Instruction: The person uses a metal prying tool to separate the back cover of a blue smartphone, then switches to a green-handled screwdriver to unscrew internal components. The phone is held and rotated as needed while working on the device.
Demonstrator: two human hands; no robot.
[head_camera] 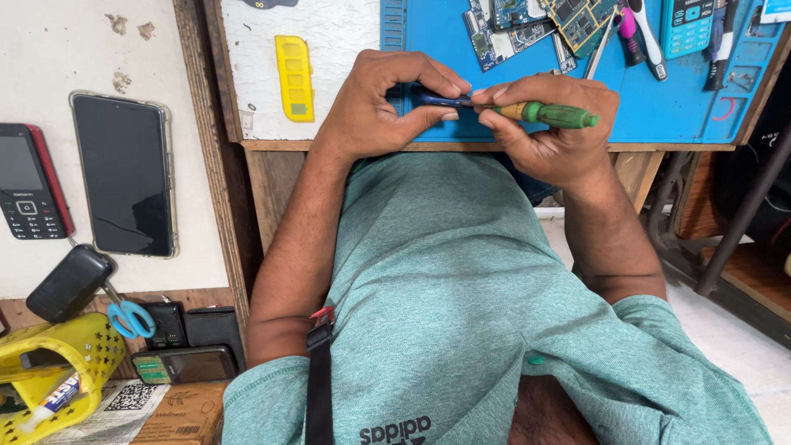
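Upper centre of frame: left hand (375, 103) pinches a small dark-blue item (432, 99), probably a phone part, steadying it above the blue work mat (659, 107). Right hand (548, 124) grips a green-handled screwdriver (548, 114), tip meeting the item. Left of frame: smartphone (124, 175), keypad phone (29, 183), scissors (125, 313).

The left hand (375, 103) covers most of the small dark blue object (432, 99) it grips, so its kind cannot be told. The screwdriver (548, 114) tip is hidden between the fingers of both hands. Along the top edge, the circuit boards (527, 21) and the blue keypad phone (686, 25) are cut off. At the left edge, the red-edged keypad phone (29, 181) is partly out of frame.
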